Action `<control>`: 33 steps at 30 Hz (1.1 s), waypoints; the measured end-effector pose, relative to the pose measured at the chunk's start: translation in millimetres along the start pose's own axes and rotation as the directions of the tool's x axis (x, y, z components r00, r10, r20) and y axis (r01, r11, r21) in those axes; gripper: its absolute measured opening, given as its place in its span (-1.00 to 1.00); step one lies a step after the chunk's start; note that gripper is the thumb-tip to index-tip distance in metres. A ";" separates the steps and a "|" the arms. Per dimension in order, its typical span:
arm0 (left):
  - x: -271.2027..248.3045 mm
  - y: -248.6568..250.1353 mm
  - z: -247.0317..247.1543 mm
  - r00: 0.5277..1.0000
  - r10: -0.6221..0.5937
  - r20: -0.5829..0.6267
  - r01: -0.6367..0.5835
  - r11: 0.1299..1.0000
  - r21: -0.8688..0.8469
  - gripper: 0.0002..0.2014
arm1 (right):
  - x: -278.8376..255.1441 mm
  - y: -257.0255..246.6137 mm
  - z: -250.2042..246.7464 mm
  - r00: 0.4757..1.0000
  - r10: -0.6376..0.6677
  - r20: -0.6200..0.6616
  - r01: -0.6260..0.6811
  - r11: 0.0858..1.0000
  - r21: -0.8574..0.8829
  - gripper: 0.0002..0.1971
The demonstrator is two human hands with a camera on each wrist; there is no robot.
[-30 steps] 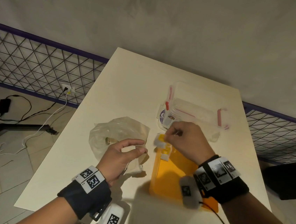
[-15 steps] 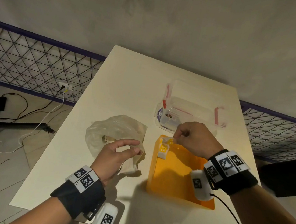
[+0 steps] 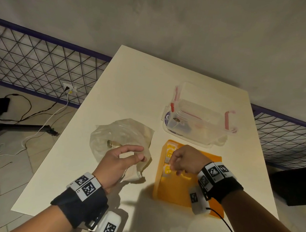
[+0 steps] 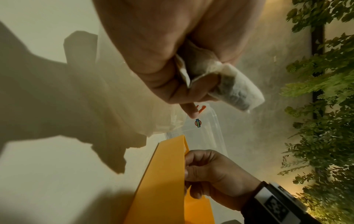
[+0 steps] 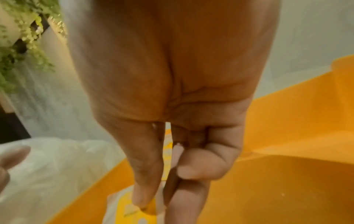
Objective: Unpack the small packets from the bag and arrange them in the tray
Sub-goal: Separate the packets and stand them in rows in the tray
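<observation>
An orange tray [image 3: 174, 191] lies on the white table, right of a crumpled clear plastic bag [image 3: 121, 137]. My right hand [image 3: 171, 167] is inside the tray along its left wall, thumb and finger pinching a yellow-and-white packet [image 5: 134, 212]. Another such packet [image 3: 170, 149] lies just beyond it in the tray's far left corner. My left hand [image 3: 140, 153] hovers over the bag's near edge. Its lower fingers curl round a small white packet [image 4: 229, 84], while the index finger points out over the bag.
A clear lidded container with red clips [image 3: 195, 120] stands just beyond the tray. The table's left edge drops to a floor with cables and a wire mesh fence. A wall runs behind the table.
My right hand carried the yellow packet from above the tray's far corner down into the tray and drew nearer along its left wall. The left hand stayed by the bag.
</observation>
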State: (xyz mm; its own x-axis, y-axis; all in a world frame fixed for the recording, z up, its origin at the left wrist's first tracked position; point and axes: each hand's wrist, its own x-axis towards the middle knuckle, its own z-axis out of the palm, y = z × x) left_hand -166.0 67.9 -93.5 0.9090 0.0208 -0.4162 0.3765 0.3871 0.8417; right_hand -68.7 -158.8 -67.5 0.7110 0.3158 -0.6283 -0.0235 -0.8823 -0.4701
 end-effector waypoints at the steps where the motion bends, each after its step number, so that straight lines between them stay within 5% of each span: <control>1: -0.5 -0.1 -0.2 1.000 -0.001 0.001 0.001 1.000 -0.003 -0.79 | 3.5 0.3 0.3 1.000 0.003 -0.021 -0.004 1.000 -0.017 -0.94; 13: -2.7 -1.7 0.4 0.998 -0.065 -0.012 0.064 0.997 -0.051 -0.77 | 16.8 -1.9 5.7 0.965 0.014 -0.261 -0.033 0.997 -0.067 -0.86; 22: -1.9 1.0 1.0 0.990 -0.140 0.014 0.140 0.979 -0.151 -0.60 | 12.5 -4.8 8.9 0.945 0.040 -0.325 -0.060 0.997 -0.051 -0.88; 25: -0.2 3.1 2.0 0.988 -0.157 0.003 0.155 0.972 -0.180 -0.65 | 0.6 -15.0 -2.4 0.904 0.029 -0.426 -0.083 0.991 -0.109 -0.81; 27: 0.6 4.6 3.3 0.987 -0.159 0.000 0.156 0.967 -0.201 -0.68 | -15.4 -30.4 -8.8 0.877 -0.025 -0.479 0.037 0.999 0.017 -0.86; 30: -0.6 8.6 6.9 0.983 -0.182 0.004 0.176 0.949 -0.262 -0.77 | -43.1 -61.5 -3.0 0.908 -0.161 -0.385 0.271 0.930 0.249 -0.87; 33: 0.9 9.4 9.7 0.982 -0.189 -0.018 0.178 0.952 -0.250 -0.84 | -49.5 -75.8 13.6 0.943 -0.233 -0.236 0.281 0.939 0.200 -0.76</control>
State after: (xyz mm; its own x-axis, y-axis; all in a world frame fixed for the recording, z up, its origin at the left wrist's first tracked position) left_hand -159.9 62.7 -82.6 0.8183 -0.0358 -0.5737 0.4758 0.6022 0.6411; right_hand -111.6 -102.8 -9.2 0.8422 0.4208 -0.3371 0.0375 -0.6694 -0.7420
